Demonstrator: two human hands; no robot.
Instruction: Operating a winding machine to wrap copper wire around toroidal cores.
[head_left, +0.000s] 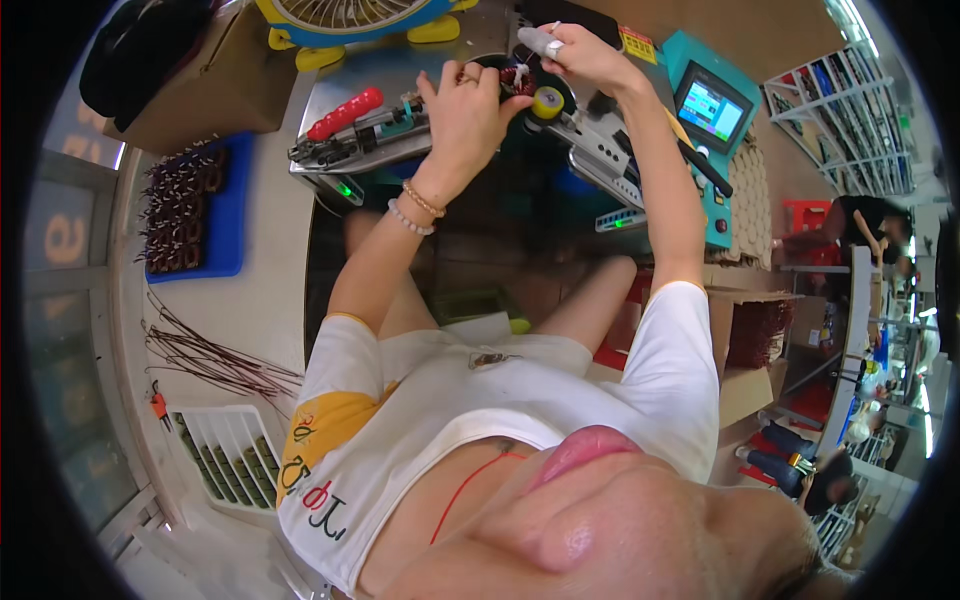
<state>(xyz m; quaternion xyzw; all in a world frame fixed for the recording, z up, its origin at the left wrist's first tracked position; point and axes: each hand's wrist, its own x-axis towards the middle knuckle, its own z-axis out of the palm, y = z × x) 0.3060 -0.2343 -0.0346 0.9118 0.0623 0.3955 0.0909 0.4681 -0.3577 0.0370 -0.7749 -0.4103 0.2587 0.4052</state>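
Observation:
My left hand (466, 125) rests over the left side of a bench-top winding machine, its fingers apart and the thumb reaching toward the yellow roller (547, 102). Just beyond the thumb sits a small dark-red wire coil (517, 78) with a white tie on it, partly hidden by the machine parts. My right hand (585, 58) is raised at the coil's right, fingers bent together, with pale covers on the fingertips. What those fingers pinch, if anything, is too small to make out. A red-handled clamp (346, 112) lies left of my left hand.
A teal control box with a screen (712, 105) stands at the right. On the left are a blue tray (228, 205) of wound coils, loose brown wires (215, 350) and a white basket (222, 425). A blue-yellow fan (350, 20) stands behind. Other people work far right.

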